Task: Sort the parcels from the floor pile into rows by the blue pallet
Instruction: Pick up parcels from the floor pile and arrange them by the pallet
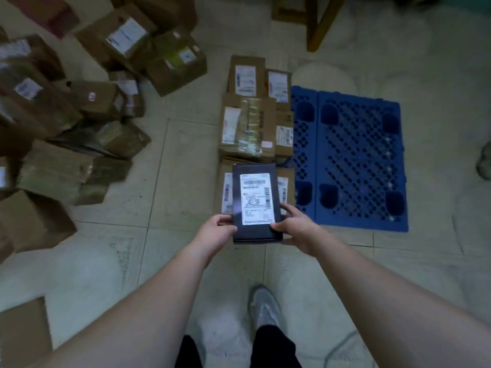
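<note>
**Black parcel held over the near end of the sorted rows**

Item: black parcel [256,205], flat and rectangular, white shipping label [255,198] facing up. Held above the floor by both hands at its near end. Left hand [216,231] grips the near-left edge, fingers curled under, thumb on the side. Right hand [293,227] grips the near-right corner, thumb on top beside the label, fingers wrapped around the edge.

Position: over the nearest cardboard parcel [225,192] of the sorted rows [252,123], which run away from the person, label-up, touching the left edge of the blue pallet [353,158].

Other stock: floor pile [66,107] of brown cartons, jumbled, well apart to the left. Tiled floor [183,160]. One grey shoe [264,306] below the arms.
</note>
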